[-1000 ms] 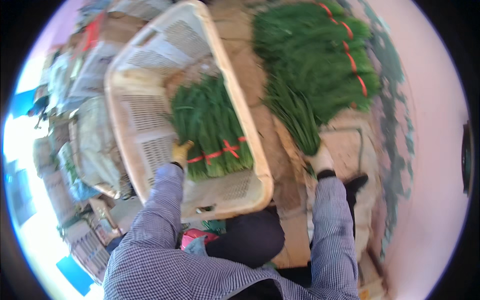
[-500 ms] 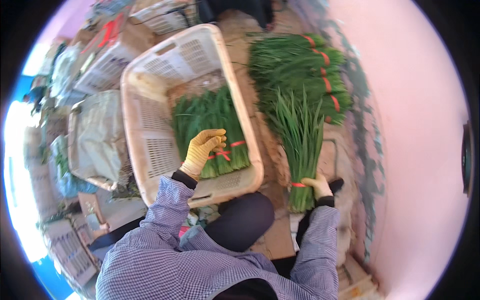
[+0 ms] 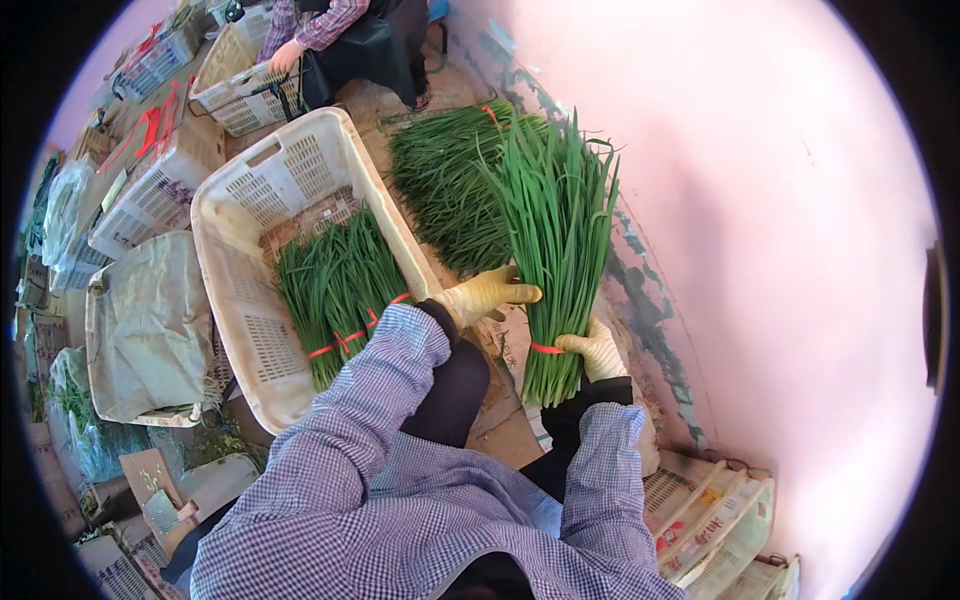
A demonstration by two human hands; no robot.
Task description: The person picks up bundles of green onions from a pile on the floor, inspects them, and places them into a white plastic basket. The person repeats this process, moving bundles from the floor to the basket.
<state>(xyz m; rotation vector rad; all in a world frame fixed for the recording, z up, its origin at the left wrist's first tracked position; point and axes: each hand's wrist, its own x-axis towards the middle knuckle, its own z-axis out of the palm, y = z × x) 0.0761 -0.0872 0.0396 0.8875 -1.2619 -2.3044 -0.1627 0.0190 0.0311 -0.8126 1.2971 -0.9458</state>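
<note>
A bunch of garlic chives [image 3: 565, 230], tied low with a red band, stands raised with its leaf tips pointing away from me. My right hand [image 3: 598, 352], in a pale glove, is closed around its stem end beside the band. From the left, my left hand [image 3: 490, 297], in a yellowish glove, reaches over with fingers stretched out, the tips at the bunch's left edge. More banded chive bunches [image 3: 335, 275] lie in a whitish plastic crate [image 3: 300, 180] to the left; my left sleeve hides part of them. Beyond the held bunch, a pile of chives [image 3: 450, 190] rests on the floor.
A pink wall [image 3: 780, 250] with peeling paint runs along the right. A cloth-covered crate [image 3: 150, 320] stands at far left. Beyond my crate, a co-worker's hand [image 3: 287, 56] is by another crate [image 3: 235, 95]. Stacked crates [image 3: 710, 520] sit at lower right.
My view has turned rightward. My left hand has left the space over the crate and come to the held bunch. My right hand has lifted that bunch off the pile.
</note>
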